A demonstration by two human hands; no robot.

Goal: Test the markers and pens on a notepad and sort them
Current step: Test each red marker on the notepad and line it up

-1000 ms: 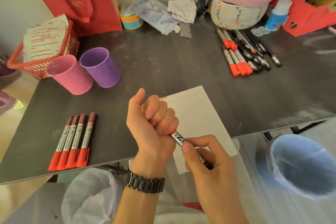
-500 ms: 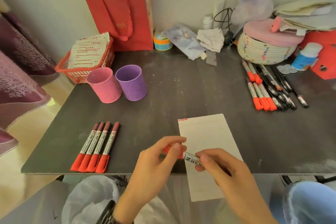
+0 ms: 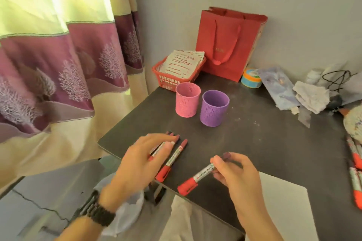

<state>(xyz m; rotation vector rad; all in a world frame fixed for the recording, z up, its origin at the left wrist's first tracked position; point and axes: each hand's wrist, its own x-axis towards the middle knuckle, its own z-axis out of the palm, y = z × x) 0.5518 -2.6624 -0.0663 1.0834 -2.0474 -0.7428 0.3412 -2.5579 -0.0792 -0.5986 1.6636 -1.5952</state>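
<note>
So, the held marker [image 3: 196,177] was in the right hand [image 3: 235,172], pinched at the tail end of the barrel btw thumb and fingertips. The red cap was on and pointed at the near edge of the table [image 3: 254,143]. It sat low over the top, and I couldn't tell if the cap touched.

Just left of it lay the row of red-capped markers [image 3: 173,159] by the front-left corner. The left hand [image 3: 143,160] lay over that row, fingers straight and spread, touching the markers but gripping nothing. I couldn't count what it hid.

The notepad [image 3: 284,201] was off to the right at the near edge, apart from the held marker. The pink cup [image 3: 188,101] and purple cup [image 3: 214,108] stood side by side behind the row. More markers [image 3: 355,155] lay at the far right.

My read was sort step, not test: cap on, marker off the pad and next to the row. The next move needed it laid parallel beside the outermost marker w/o rolling the rest.
</note>
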